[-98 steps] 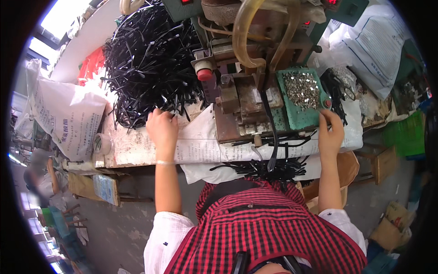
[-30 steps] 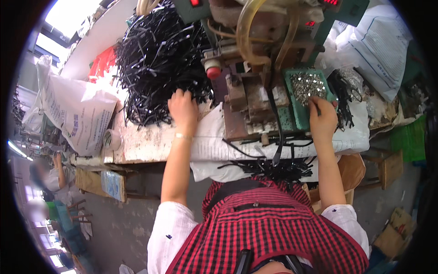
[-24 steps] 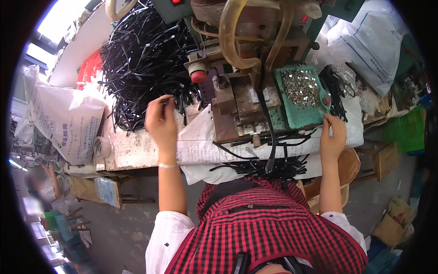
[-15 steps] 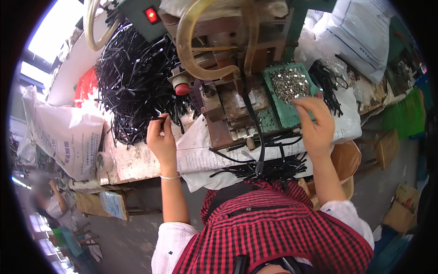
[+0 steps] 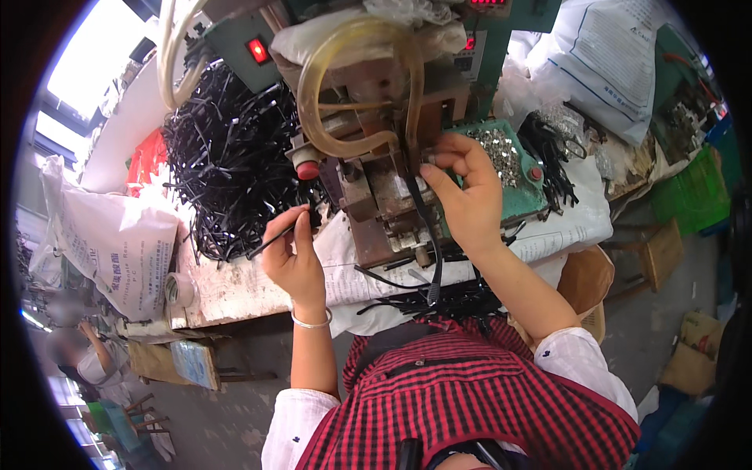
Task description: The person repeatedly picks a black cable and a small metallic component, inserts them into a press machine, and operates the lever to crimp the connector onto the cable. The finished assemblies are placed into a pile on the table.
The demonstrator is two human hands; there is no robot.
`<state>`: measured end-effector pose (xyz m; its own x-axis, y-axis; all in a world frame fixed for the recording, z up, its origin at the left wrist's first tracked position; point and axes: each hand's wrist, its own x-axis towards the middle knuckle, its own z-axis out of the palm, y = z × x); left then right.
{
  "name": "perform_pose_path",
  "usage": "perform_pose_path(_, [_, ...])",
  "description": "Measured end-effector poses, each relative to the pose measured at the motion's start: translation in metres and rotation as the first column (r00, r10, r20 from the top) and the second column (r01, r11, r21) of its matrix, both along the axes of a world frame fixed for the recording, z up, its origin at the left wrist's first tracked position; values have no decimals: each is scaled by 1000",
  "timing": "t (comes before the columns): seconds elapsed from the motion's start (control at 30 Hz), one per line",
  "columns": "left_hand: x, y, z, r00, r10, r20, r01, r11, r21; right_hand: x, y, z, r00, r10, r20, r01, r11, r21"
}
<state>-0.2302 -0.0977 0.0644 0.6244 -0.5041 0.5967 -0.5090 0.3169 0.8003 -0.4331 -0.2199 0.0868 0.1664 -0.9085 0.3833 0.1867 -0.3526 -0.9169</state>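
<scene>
Black strip (image 5: 270, 241), thin and light, is pinched near one end between the left hand (image 5: 296, 262)'s thumb and fingers, above the paper-covered bench (image 5: 235, 286); it looks stiff yet springy, best gripped near the end. Farther in, the right hand (image 5: 468, 200) pinches something small at the press (image 5: 376, 180), beside the green tray of metal bits (image 5: 501, 149) and before the black strip heap (image 5: 227, 157).

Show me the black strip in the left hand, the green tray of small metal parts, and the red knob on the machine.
black strip (image 5: 270, 241), head view, its middle.
green tray (image 5: 526, 205), head view, front rim.
red knob (image 5: 308, 170), head view, its rounded top.
</scene>
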Motion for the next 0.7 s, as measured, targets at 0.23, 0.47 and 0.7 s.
perform_pose_path(0.23, [-51, 2, 76, 711, -119, 693, 218, 974, -57, 3, 15, 33, 989, 134, 70, -140, 987, 84])
perform_pose_path(0.47, [-69, -36, 44, 484, -138, 864, 292, 957, -10, -57, -31, 3, 957, -149, -249, 133, 988, -80])
perform_pose_path(0.7, [-69, -43, 38, 494, -128, 860, 310, 950, -37, -111, -29, -61, 653, -291, -700, 201, 957, -210])
